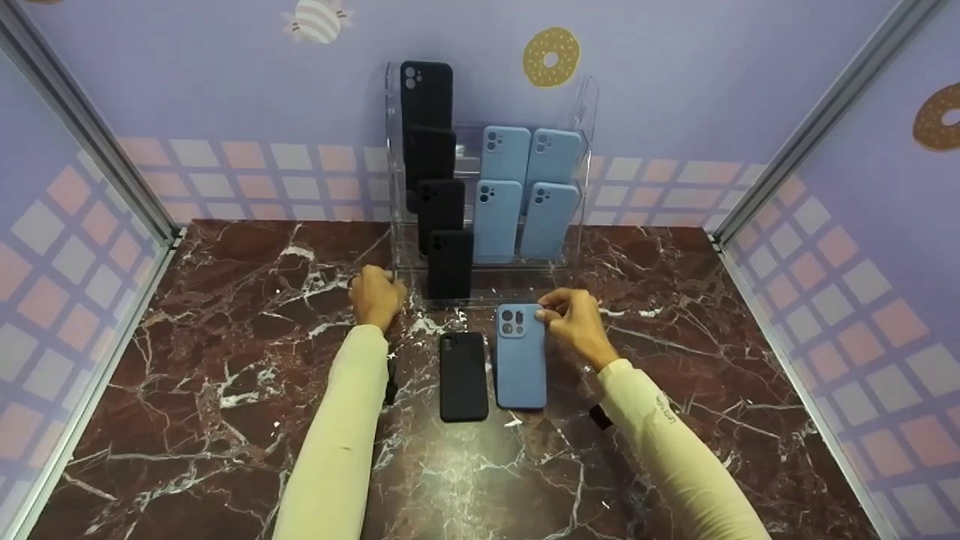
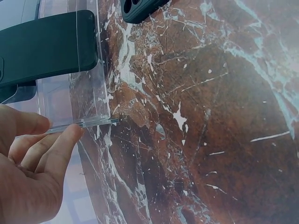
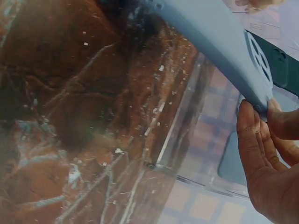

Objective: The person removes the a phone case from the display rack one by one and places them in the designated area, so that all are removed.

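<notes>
Two phone cases lie flat by the clear acrylic rack (image 1: 585, 112): right hand (image 1: 576, 324) pinches the blue case (image 1: 520, 367)'s top corner, black case (image 1: 463, 376) beside it; left hand (image 1: 376, 295) grips the rack's front edge.

No legible text, label, brand or number on any case, stand or wall.
</notes>
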`<act>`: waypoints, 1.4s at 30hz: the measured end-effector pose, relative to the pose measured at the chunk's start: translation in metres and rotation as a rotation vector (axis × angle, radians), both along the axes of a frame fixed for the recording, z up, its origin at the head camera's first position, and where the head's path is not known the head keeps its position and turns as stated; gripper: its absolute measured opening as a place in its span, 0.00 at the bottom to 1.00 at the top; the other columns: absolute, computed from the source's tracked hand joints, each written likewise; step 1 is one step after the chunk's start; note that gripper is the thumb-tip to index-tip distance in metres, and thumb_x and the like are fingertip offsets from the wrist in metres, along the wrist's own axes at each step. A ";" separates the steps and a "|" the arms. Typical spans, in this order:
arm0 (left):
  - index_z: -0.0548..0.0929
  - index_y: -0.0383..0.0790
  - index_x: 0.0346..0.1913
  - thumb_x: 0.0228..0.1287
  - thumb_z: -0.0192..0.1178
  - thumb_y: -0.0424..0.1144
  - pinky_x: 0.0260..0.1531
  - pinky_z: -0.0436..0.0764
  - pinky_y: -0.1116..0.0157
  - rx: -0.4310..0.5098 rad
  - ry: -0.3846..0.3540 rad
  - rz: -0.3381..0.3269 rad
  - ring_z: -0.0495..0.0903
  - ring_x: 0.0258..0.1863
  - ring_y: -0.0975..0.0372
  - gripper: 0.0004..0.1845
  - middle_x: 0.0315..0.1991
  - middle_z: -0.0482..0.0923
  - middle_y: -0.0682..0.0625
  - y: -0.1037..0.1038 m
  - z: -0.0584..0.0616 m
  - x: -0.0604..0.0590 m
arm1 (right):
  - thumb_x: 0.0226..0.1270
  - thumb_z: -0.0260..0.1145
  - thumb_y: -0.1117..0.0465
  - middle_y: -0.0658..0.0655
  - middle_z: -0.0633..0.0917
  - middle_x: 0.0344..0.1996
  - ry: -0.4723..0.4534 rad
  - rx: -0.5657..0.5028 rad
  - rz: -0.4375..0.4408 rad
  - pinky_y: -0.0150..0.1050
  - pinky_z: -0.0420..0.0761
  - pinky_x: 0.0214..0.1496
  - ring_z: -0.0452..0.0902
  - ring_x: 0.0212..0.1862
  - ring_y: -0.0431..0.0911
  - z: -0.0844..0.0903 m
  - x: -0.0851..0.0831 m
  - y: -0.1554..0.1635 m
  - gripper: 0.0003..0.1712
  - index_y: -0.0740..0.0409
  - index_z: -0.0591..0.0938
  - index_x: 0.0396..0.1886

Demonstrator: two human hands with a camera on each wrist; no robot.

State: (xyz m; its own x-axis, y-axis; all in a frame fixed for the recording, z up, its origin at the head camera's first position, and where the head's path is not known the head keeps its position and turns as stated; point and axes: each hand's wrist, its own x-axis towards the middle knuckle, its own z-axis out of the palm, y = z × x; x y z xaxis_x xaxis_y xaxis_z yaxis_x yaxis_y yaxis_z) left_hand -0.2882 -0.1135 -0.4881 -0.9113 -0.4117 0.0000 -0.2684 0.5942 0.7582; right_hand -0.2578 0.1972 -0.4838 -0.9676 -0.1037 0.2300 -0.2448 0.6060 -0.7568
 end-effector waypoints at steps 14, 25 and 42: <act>0.91 0.35 0.35 0.57 0.60 0.32 0.53 0.78 0.44 0.001 0.012 0.000 0.84 0.48 0.37 0.10 0.42 0.87 0.36 -0.002 -0.003 0.000 | 0.53 0.74 0.71 0.53 0.85 0.21 -0.094 0.058 -0.049 0.35 0.75 0.30 0.76 0.23 0.41 -0.031 -0.006 -0.008 0.04 0.63 0.88 0.29; 0.90 0.34 0.44 0.60 0.59 0.33 0.52 0.79 0.43 0.002 -0.007 -0.006 0.83 0.49 0.37 0.14 0.47 0.86 0.36 0.000 0.001 0.002 | 0.54 0.76 0.68 0.54 0.87 0.24 -0.145 0.094 -0.083 0.43 0.81 0.36 0.82 0.28 0.47 -0.041 -0.011 -0.019 0.04 0.62 0.89 0.31; 0.90 0.35 0.35 0.58 0.59 0.32 0.50 0.79 0.44 0.002 0.000 0.003 0.84 0.44 0.39 0.09 0.41 0.87 0.37 0.000 0.000 0.001 | 0.53 0.76 0.68 0.56 0.88 0.25 -0.165 0.066 -0.092 0.43 0.83 0.38 0.83 0.29 0.47 -0.052 -0.016 -0.031 0.05 0.64 0.89 0.30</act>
